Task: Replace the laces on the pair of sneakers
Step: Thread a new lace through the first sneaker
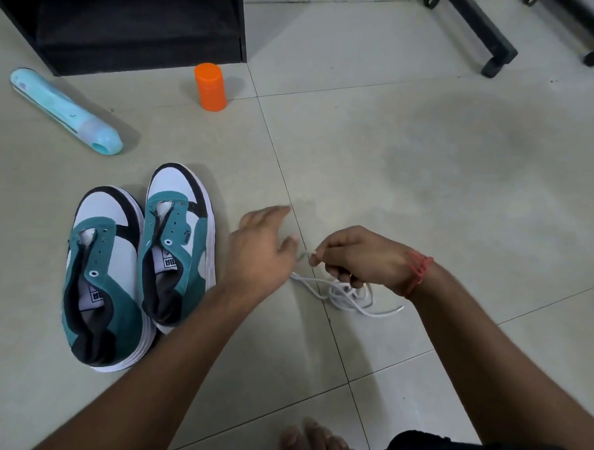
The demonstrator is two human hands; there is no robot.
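Laces in hand, sneakers unlaced

R hand (356, 256) pinches the white laces (346, 295) – rest bunched on the floor under it. L hand (260, 241) open, fingers spread, holding nothing. Sneakers (139, 262) stand side by side just left of L hand.

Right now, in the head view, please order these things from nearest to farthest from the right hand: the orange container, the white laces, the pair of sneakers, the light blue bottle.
From the right hand:
1. White laces: pinched in its fingers, the rest lying on the floor under it.
2. Pair of sneakers: to the left, beyond the left hand.
3. Orange container: upright, farther back on the left.
4. Light blue bottle: lying far back left.
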